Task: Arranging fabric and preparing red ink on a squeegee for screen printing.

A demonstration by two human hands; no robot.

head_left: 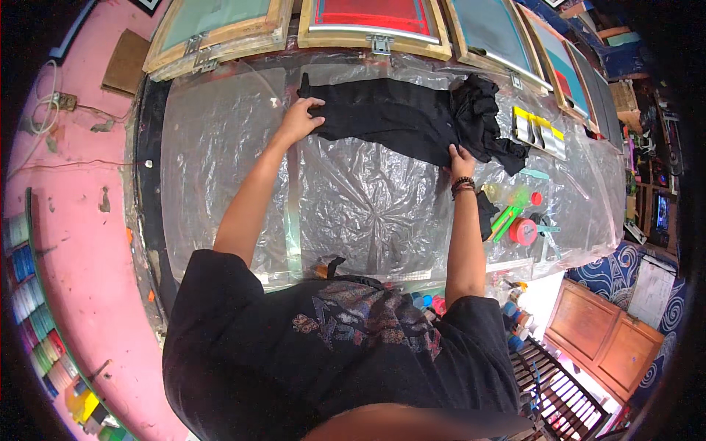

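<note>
A black cloth (382, 110) lies across the far part of the plastic-covered table, spread fairly flat on its left and bunched into folds on its right. At its left end my left hand (300, 122) is closed on the edge, with a narrow tip of cloth sticking up just beyond. My right hand (461, 162) pinches the lower edge, where the flat part meets the bunched part. Some of the right fingertips are hidden by the fabric and the hand itself. Both arms reach forward, apart from each other.
Wood-framed printing screens (446, 42) line the far edge, with metal hinge clamps. Right of the cloth lies a yellow-and-silver squeegee (539, 133). Nearer are green sticks (504, 223) and a red round container (523, 231). Clear wrinkled plastic (360, 198) covers the table; a pink wall (81, 191) stands left.
</note>
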